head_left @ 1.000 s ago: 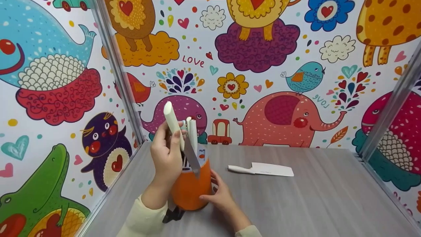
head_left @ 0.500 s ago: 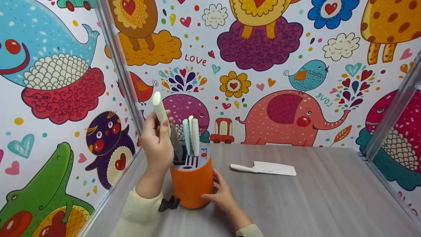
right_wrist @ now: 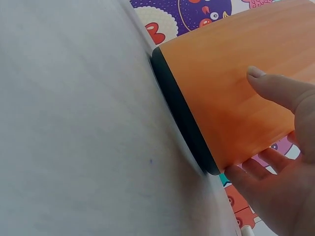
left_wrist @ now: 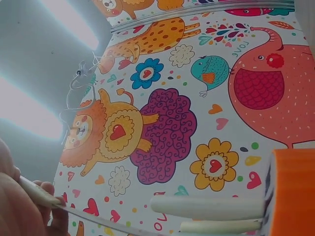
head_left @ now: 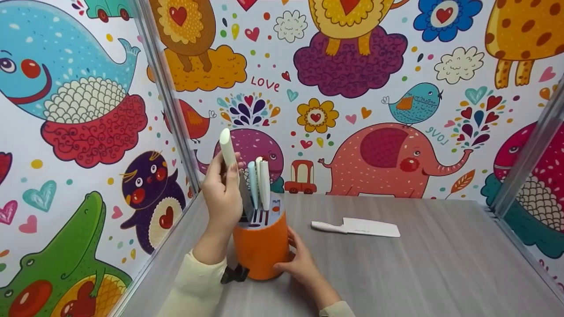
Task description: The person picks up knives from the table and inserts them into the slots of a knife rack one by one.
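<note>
In the head view my left hand [head_left: 221,196] grips a knife by its pale handle [head_left: 228,147]. Its blade [head_left: 245,198] points down at the left part of the top of an orange knife block [head_left: 261,252]; the tip is hidden. My right hand [head_left: 300,260] holds the block's right side, thumb in front. The right wrist view shows that thumb and the fingers [right_wrist: 236,177] around the orange wall, close above the dark base [right_wrist: 179,110]. Beside the held knife, several others with white and light blue handles [head_left: 253,182] stand in the block.
A white cleaver [head_left: 371,227] lies flat on the grey table [head_left: 418,264], right of the block. Printed walls [head_left: 374,105] with metal corner strips enclose the table at the back and sides. A black mount [head_left: 234,274] sits at my left wrist.
My left hand has shifted the knife left from over the block's front rim to its left opening, then slightly back right, now more upright. The right hand keeps holding the block.
</note>
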The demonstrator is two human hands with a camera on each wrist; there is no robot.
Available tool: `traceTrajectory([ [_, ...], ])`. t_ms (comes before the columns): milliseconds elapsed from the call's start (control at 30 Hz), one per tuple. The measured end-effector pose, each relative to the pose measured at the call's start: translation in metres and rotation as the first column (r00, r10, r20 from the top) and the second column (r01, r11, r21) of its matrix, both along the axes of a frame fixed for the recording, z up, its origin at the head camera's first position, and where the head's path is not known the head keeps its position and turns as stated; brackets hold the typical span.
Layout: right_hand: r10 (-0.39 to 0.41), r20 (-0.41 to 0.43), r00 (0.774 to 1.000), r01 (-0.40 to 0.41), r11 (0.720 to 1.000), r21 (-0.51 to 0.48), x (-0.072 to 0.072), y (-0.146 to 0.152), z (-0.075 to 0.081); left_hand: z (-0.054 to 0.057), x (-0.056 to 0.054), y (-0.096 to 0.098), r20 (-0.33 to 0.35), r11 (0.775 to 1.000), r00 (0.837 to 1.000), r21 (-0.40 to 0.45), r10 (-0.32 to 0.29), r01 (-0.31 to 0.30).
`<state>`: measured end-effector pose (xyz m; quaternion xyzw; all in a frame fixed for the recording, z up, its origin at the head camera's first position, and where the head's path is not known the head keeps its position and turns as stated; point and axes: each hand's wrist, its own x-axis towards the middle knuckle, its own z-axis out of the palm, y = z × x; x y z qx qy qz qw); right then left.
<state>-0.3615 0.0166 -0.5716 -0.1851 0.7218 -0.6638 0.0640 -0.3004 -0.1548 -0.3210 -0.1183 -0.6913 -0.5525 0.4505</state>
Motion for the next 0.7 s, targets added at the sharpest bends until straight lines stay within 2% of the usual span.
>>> traceTrajectory([
  [400,0.019,0.013,1.000,-0.019,0.999,-0.030,0.000,0.002,-0.001,-0.004,-0.003,0.007,0.041,0.999,0.998,0.018,-0.047,0.046],
  [567,0.019,0.024,1.000,-0.018,0.999,-0.031,-0.001,0.002,0.000,-0.004,-0.009,0.006,0.017,0.999,0.999,0.016,-0.031,0.030],
  [700,0.023,0.032,0.999,-0.022,0.999,-0.029,-0.002,0.003,0.000,-0.007,-0.018,0.004,0.035,1.000,0.999,0.015,-0.015,0.014],
])
